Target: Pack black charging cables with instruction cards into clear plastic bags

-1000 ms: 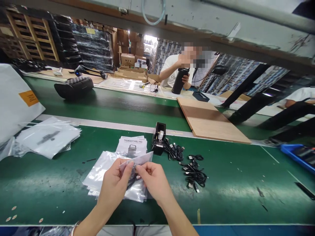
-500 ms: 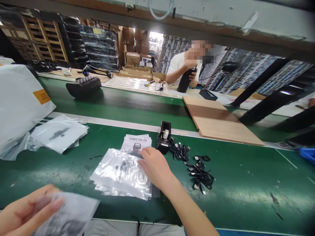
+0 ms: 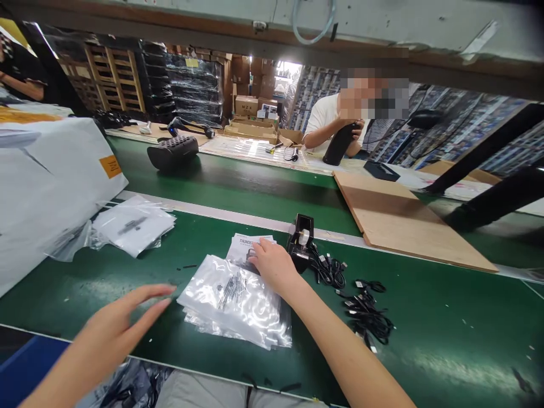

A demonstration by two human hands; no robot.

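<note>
My left hand (image 3: pixel 114 328) is held over the table's near edge, thumb and fingers apart with nothing between them. Just right of it lies a stack of clear plastic bags (image 3: pixel 229 294) with dark print. My right hand (image 3: pixel 276 266) reaches over the back of that stack, its fingers resting on the printed booklets (image 3: pixel 242 245), which are partly covered by the hand and the bags. Beside the right hand stands a black tape dispenser (image 3: pixel 302 243). Coiled black cables (image 3: pixel 368 314) lie in small bunches to the right.
Another stack of bags (image 3: pixel 131 222) lies at left, beside a big white sack (image 3: pixel 55 175). Filled bags (image 3: pixel 134 382) and a blue bin (image 3: pixel 29 368) are below the near edge. Across the belt are a black speaker-like casing (image 3: pixel 173 152), a wooden board (image 3: pixel 416 221) and a co-worker (image 3: pixel 323 122) holding a black cylinder.
My left hand has let go of the filled plastic bag and moved up and right, toward the bag stack. My right hand has slid further over the booklets. The view has turned left.
</note>
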